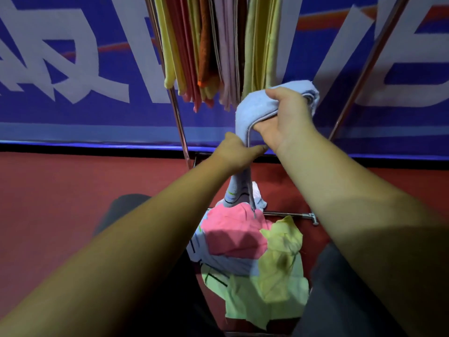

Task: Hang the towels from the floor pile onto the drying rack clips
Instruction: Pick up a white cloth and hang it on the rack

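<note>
I am holding a light blue towel point(252, 108) up in front of the drying rack point(179, 122). My right hand point(286, 115) is gripping its bunched upper end, with my fingers point(274, 94) curling round the cloth. My left hand point(237, 152) is pinching it lower down, where it is trailing towards the floor pile point(233, 263). In the pile, a pink towel point(233, 234) and a yellow-green towel point(274, 276) are lying on the red floor point(48, 203). Coloured towels point(206, 45) are hanging on the rack above.
</note>
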### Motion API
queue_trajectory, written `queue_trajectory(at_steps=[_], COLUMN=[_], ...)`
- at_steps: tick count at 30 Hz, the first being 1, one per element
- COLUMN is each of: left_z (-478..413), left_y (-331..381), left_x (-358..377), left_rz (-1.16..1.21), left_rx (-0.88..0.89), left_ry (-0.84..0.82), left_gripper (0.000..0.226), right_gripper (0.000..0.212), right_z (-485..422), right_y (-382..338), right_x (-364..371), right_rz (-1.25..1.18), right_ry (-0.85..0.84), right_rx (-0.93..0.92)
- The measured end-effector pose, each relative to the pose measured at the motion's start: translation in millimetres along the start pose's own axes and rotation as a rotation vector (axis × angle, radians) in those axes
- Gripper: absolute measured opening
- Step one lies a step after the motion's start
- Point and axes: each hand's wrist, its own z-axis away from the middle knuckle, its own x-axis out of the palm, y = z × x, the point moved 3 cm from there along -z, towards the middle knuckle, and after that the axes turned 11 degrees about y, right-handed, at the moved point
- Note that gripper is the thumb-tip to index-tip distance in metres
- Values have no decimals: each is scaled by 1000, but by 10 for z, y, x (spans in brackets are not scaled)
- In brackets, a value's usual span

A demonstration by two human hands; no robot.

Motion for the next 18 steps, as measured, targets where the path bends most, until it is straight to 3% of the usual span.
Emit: queue_trajectory(at_steps=[3, 5, 11, 16, 18], left_z=[-86, -140, -292, -394, -429], left_y=[-135, -223, -368, -234, -176], left_x=[177, 235, 261, 136, 108], left_rz=[-3, -47, -129, -102, -103], left_rx=[-13, -5, 11, 27, 48], left_ry=[101, 114, 112, 163, 202], left_gripper=[46, 37, 30, 26, 28], right_gripper=[75, 68, 71, 91, 76], right_z=[-92, -171, -705, -835, -827], right_y=[54, 80, 296, 509, 567], right_x=[-42, -110, -478, -805, -877], right_rz=[-74, -95, -30, 135, 128], right_ry=[52, 97, 219, 238, 272], right_rx=[-37, -55, 34, 142, 205])
